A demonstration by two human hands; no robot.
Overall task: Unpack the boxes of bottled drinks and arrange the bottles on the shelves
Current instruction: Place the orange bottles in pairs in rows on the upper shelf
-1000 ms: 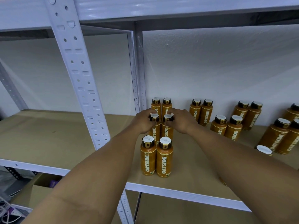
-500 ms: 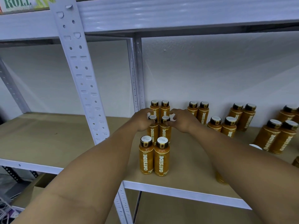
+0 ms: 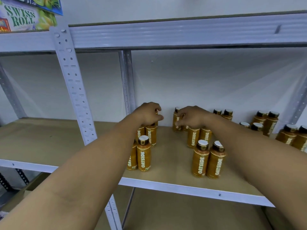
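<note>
1. Hands, earlier together, now apart: left hand [image 3: 147, 114] over left column, right hand [image 3: 192, 118] over next; fingers curled, grip on bottles [image 3: 143, 155] unclear;
2. Shelf [image 3: 171, 155] carries bottles marked "OATSIDE"; box [image 3: 21, 17] above: "SWISS ROLL".

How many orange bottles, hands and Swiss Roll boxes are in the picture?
Orange bottles: 19 showing at least partly; more may be hidden.
Hands: 2, the left hand and the right hand.
Swiss Roll box: 1.
Total: 22.
</note>
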